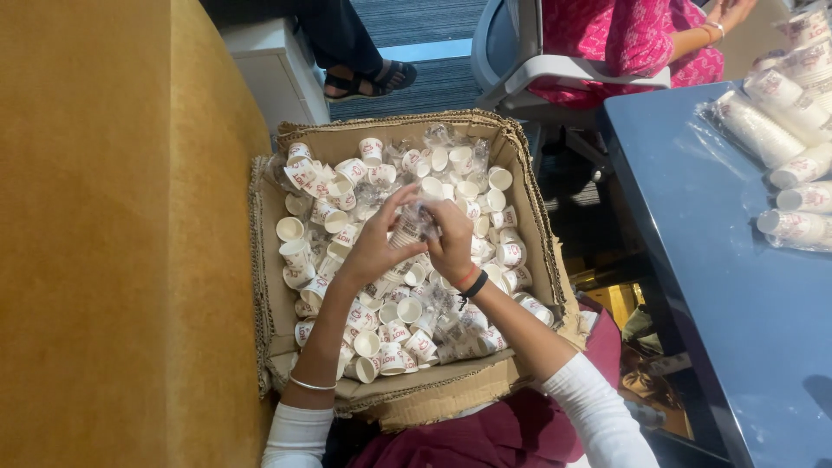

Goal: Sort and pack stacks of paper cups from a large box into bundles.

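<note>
A torn cardboard box [525,182] on my lap is full of small white paper cups with red print, some loose, some in clear plastic. Over the middle of the box both my hands hold a short stack of cups in clear plastic wrap [409,227]. My left hand [373,247] grips the stack from the left, fingers curled around it. My right hand [451,243] grips the wrap at the stack's right end. A thin bangle is on my left wrist, red and black bands on my right.
A mustard-yellow padded surface [113,234] stands at the left. A dark blue table [719,286] at the right carries wrapped sleeves of cups [780,121]. Another person in pink [624,35] sits on a grey chair beyond the box. A sandalled foot [368,80] is at top.
</note>
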